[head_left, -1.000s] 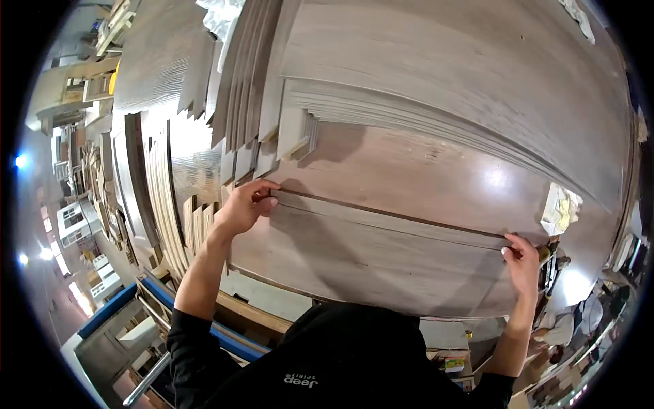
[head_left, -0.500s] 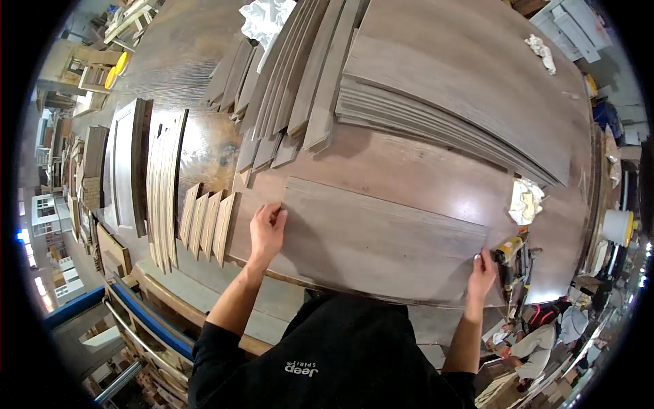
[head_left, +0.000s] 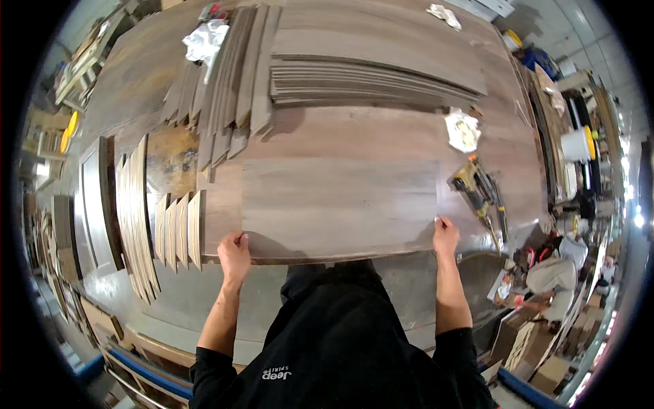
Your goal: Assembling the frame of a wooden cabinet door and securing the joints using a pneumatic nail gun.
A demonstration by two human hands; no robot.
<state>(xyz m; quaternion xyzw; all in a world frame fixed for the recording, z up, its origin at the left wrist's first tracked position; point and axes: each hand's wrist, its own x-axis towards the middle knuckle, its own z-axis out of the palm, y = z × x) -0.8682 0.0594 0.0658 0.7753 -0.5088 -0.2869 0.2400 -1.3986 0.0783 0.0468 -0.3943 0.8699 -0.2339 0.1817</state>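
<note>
A flat, greyish-brown wooden panel (head_left: 340,204) lies along the front edge of the table, its long side facing me. My left hand (head_left: 235,255) pinches the near part of its left end between thumb and fingers. At the opposite end, my right hand (head_left: 445,236) grips the right edge in the same way. Beyond it rests a stack of similar panels (head_left: 375,85). Long stained strips with mitred ends (head_left: 231,75) are piled beside that stack.
To the left lie short mitred pieces (head_left: 180,230), longer pale-edged strips (head_left: 134,218) and a framed door panel (head_left: 99,201). Yellow-and-black tools (head_left: 471,189) sit right of the panel, near a crumpled white cloth (head_left: 463,129). Another white cloth (head_left: 206,41) rests on the strips.
My view has turned and shifted, so the table's contents appear moved leftward. The held panel now lies nearly level across the view instead of slanting. Both hands still hold its ends.
</note>
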